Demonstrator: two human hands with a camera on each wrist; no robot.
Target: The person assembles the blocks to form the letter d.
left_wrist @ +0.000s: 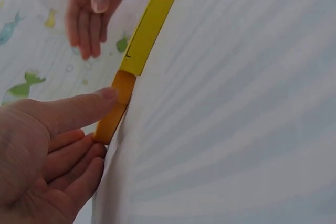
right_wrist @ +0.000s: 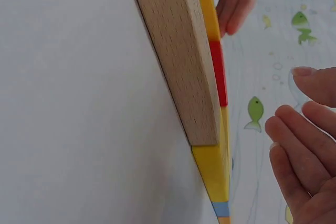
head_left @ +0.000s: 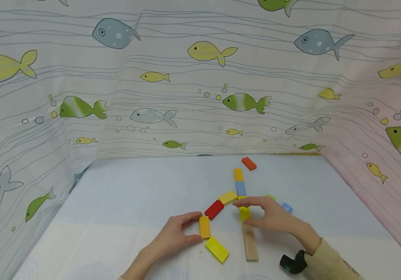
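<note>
My left hand (head_left: 179,233) pinches an orange block (head_left: 204,227) end to end, thumb at its near end and fingers at the far one. In the left wrist view, the thumb lies against this orange block (left_wrist: 113,108). Its near end meets a yellow block (head_left: 217,250); beyond it a red block (head_left: 214,210) and a pale yellow block (head_left: 228,198) continue the curve. My right hand (head_left: 274,214) hovers by a bright yellow block (head_left: 245,214), thumb and fingers apart. A gap shows between that hand and the blocks in the right wrist view.
A wooden plank (head_left: 250,245) runs toward me from the bright yellow block. Farther along that line lie a blue block (head_left: 240,189) and an orange one (head_left: 238,174). Loose: a red-orange block (head_left: 248,163) and a light blue piece (head_left: 286,207). A fish-print curtain (head_left: 186,89) surrounds the table.
</note>
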